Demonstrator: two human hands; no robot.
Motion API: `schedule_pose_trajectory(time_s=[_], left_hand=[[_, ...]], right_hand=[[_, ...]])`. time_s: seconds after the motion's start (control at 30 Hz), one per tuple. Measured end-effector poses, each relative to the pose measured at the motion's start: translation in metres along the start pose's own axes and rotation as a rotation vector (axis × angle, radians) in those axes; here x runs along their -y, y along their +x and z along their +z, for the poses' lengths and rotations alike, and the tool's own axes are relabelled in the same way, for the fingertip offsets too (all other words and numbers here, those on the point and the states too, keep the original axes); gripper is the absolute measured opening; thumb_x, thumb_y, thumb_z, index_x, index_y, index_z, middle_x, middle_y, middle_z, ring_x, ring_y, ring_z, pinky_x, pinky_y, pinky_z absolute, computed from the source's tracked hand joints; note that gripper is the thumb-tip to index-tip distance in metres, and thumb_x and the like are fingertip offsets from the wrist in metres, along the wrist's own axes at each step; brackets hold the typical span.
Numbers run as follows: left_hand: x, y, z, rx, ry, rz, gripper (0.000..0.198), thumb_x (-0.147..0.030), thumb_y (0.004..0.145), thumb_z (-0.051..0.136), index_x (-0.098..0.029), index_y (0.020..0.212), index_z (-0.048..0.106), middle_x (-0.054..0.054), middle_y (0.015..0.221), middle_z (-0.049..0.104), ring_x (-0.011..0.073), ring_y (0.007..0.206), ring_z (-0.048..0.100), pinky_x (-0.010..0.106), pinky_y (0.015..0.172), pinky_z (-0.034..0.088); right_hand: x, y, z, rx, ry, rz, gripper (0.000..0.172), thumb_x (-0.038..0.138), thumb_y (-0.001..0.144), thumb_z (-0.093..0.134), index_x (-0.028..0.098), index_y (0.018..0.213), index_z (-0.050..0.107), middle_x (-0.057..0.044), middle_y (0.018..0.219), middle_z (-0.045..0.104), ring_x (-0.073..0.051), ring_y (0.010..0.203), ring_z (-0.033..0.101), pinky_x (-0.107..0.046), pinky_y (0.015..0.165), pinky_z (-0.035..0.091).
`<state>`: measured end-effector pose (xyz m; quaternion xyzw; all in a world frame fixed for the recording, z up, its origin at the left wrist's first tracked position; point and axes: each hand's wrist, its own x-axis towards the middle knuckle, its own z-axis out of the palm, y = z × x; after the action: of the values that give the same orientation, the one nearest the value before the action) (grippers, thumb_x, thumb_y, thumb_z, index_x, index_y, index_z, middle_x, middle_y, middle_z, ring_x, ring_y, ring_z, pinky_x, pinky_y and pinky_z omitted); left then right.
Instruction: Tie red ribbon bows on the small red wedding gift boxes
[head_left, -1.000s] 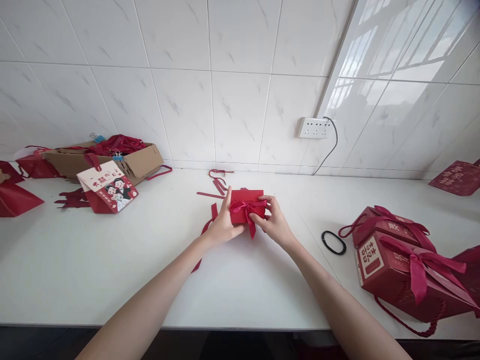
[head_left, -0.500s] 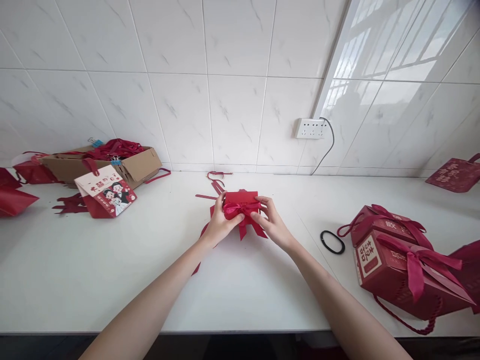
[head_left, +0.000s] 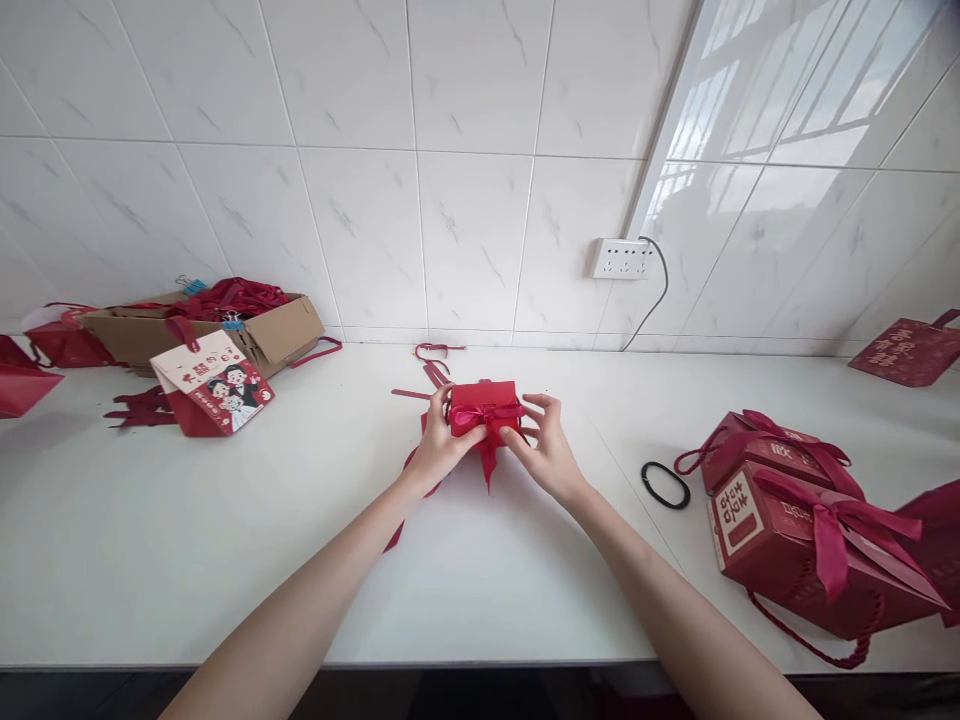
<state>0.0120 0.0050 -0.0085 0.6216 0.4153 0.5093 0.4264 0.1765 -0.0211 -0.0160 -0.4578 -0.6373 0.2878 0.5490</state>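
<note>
Two hands point(head_left: 435, 448) at a red box point(head_left: 484, 396): left clamped on it, right point(head_left: 553, 455) partly hidden, its grip unclear.

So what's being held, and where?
A small red rectangular box tied with shiny red ribbon: left fingers grip its left side; right fingers are at its right side, grip unclear.

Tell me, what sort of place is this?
Probably a wedding-favour packing workspace: a paper favour box printed with a bridal couple, ribbon-tied gift boxes, and a cardboard box heaped with red ribbons.
</note>
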Motion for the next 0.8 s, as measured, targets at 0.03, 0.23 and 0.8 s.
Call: schedule_pose_trajectory(time_s=[0.03,0.23,0.8], left_hand=[[0.000,0.001,0.000,0.000,0.001,0.002,0.070,-0.032,0.070,0.068,-0.027,0.129,0.030,0.010,0.130,0.050,0.0237,0.117,0.054,0.041,0.097,0.046],[0.003,0.007,-0.002,-0.055,0.060,0.017,0.071,-0.039,0.065,0.072,-0.026,0.123,0.034,0.011,0.131,0.048,0.0268,0.119,0.051,0.046,0.103,0.040],[0.000,0.007,0.001,-0.056,0.050,-0.034,0.072,-0.035,0.065,0.071,-0.026,0.125,0.031,0.011,0.133,0.047,0.0250,0.119,0.051,0.042,0.099,0.043]], right_hand=[[0.001,0.000,-0.001,-0.068,-0.051,-0.056,0.040,0.038,0.079,0.059,0.025,0.107,0.034,-0.011,0.123,0.041,-0.025,0.119,0.045,-0.045,0.088,0.049],[0.008,0.001,-0.003,-0.077,-0.318,-0.269,0.018,0.037,0.077,0.062,0.023,0.077,0.049,-0.003,0.081,0.049,-0.019,0.076,0.053,-0.036,0.071,0.050],[-0.002,0.004,-0.006,-0.065,-0.384,-0.339,0.010,0.016,0.079,0.048,0.025,0.077,0.052,-0.003,0.080,0.055,-0.018,0.070,0.055,-0.033,0.064,0.050]])
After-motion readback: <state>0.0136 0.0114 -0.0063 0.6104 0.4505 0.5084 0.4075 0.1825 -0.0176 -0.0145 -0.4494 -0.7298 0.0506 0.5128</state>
